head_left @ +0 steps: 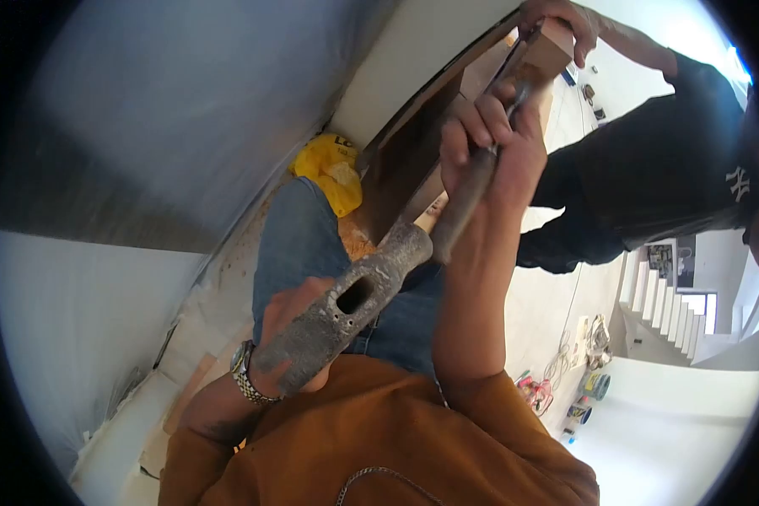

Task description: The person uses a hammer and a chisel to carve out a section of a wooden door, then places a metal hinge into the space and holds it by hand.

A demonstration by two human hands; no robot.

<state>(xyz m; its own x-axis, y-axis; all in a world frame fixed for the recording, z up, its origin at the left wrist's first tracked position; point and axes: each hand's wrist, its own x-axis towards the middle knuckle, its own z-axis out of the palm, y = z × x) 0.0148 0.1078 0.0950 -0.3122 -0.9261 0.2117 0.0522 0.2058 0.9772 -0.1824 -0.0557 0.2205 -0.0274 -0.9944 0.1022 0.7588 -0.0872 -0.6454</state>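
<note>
My left hand [299, 305], with a wristwatch on its wrist, is closed round a worn grey hammer head [316, 331]. A dark hole shows in the hammer head; whether a handle is fitted behind it is hidden. The striking end is beside the butt of a chisel [466, 202], touching or nearly so. My right hand [514, 156] is wrapped round this chisel, whose far end lies against a wooden piece [551, 52]. Another person's hand [565, 24] grips the top of that piece.
A person in dark clothes [649, 160] bends close on the right. A yellow bag [329, 169] lies by the sheet-covered wall [185, 110], near wood shavings [358, 240]. A dark brown board [405, 160] stands ahead. Buckets [594, 386], cables and stairs [662, 308] are further right.
</note>
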